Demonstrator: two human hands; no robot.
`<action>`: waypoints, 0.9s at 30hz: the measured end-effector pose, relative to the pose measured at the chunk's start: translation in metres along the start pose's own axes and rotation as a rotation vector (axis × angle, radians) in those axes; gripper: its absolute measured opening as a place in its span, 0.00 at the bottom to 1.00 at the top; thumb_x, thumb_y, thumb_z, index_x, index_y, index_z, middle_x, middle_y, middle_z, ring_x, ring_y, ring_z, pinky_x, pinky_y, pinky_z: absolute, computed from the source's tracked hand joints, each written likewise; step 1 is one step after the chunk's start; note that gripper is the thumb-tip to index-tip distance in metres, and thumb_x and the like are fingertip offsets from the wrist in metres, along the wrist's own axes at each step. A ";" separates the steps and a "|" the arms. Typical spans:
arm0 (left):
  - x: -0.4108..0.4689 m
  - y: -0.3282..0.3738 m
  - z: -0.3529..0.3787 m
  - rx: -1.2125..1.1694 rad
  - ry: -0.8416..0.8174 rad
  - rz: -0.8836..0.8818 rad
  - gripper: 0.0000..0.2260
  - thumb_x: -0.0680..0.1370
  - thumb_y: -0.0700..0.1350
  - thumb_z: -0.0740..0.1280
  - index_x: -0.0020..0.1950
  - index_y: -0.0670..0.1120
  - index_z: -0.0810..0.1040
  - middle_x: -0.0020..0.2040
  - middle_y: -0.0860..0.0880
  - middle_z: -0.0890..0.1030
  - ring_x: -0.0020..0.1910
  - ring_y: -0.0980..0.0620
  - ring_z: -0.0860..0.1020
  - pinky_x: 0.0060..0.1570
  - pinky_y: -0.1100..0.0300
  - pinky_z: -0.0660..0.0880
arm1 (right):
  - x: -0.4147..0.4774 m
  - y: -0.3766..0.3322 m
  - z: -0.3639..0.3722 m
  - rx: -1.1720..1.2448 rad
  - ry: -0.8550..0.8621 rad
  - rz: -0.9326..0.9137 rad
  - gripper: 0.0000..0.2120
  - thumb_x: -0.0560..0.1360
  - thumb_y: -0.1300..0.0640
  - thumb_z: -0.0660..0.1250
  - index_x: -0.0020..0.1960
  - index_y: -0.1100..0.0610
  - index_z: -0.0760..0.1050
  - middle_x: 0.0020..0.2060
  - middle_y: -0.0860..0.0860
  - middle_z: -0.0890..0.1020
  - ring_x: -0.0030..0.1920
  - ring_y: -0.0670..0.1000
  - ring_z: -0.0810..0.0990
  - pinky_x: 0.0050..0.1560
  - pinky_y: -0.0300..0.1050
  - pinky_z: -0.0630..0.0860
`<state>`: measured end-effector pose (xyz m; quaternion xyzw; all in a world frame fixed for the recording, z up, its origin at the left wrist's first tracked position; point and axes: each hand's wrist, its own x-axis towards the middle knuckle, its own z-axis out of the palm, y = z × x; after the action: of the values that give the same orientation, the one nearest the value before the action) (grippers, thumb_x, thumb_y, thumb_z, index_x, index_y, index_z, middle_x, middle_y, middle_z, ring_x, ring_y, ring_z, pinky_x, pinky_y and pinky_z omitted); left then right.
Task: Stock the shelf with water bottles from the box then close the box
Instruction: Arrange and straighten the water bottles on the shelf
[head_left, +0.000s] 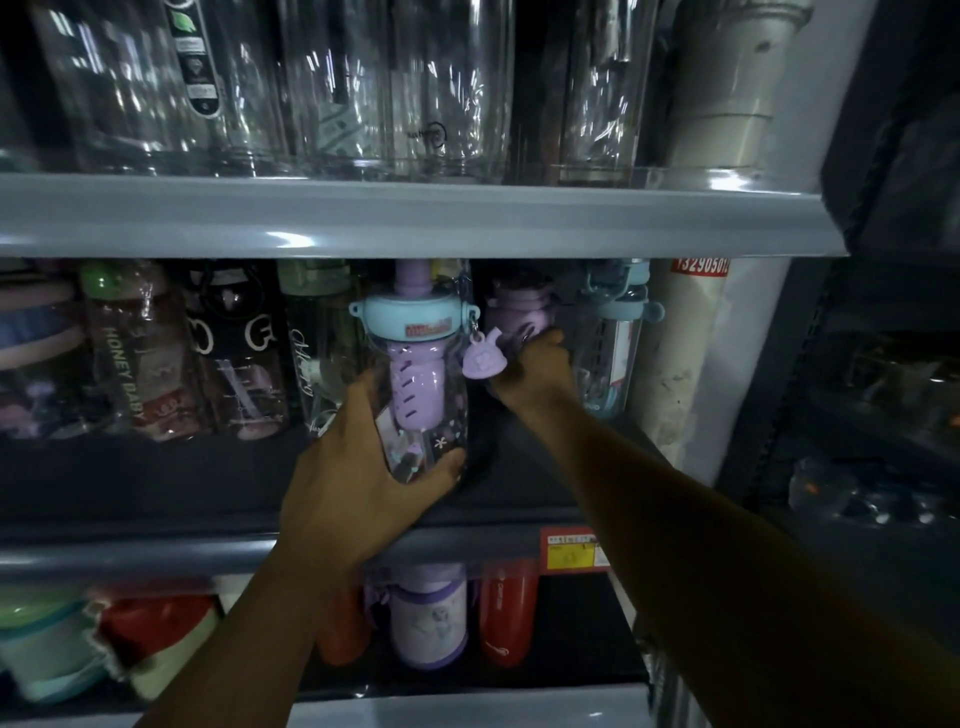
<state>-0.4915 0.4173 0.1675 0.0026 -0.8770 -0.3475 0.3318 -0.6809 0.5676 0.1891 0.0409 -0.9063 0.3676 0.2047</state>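
My left hand grips the base of a clear water bottle with a light-blue lid, purple straw and purple infuser. It holds the bottle upright at the front of the middle shelf. A purple charm hangs from the lid's right side. My right hand reaches deeper into the shelf and holds a purple-topped bottle standing behind; its fingers are partly hidden. The box is out of view.
Several bottles line the middle shelf at left, among them a pink "HONEY BABY" bottle and a black one. A blue-lidded bottle stands at right. Clear bottles fill the top shelf. Red and purple flasks sit below. A white pipe borders the right.
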 end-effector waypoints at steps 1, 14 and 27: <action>0.000 0.000 0.000 -0.001 0.001 0.003 0.40 0.65 0.69 0.75 0.71 0.59 0.62 0.62 0.57 0.81 0.55 0.51 0.82 0.53 0.50 0.79 | 0.000 0.001 -0.001 -0.012 -0.003 -0.010 0.37 0.71 0.46 0.76 0.69 0.66 0.65 0.62 0.63 0.74 0.60 0.63 0.78 0.53 0.47 0.76; -0.002 0.003 -0.002 0.031 0.007 0.014 0.38 0.66 0.65 0.76 0.71 0.56 0.64 0.56 0.58 0.77 0.54 0.48 0.81 0.50 0.52 0.76 | -0.021 -0.006 -0.025 -0.004 0.060 -0.085 0.13 0.75 0.50 0.71 0.52 0.59 0.80 0.47 0.56 0.81 0.49 0.59 0.83 0.42 0.41 0.69; -0.002 0.003 -0.002 0.013 0.005 0.009 0.40 0.66 0.65 0.77 0.73 0.56 0.64 0.57 0.60 0.75 0.56 0.49 0.81 0.55 0.49 0.78 | -0.053 0.030 -0.095 -0.089 -0.028 -0.277 0.12 0.80 0.50 0.65 0.40 0.54 0.74 0.36 0.48 0.80 0.39 0.51 0.82 0.36 0.40 0.75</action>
<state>-0.4882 0.4192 0.1691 0.0015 -0.8785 -0.3402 0.3355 -0.6065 0.6500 0.2098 0.1617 -0.9101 0.2947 0.2423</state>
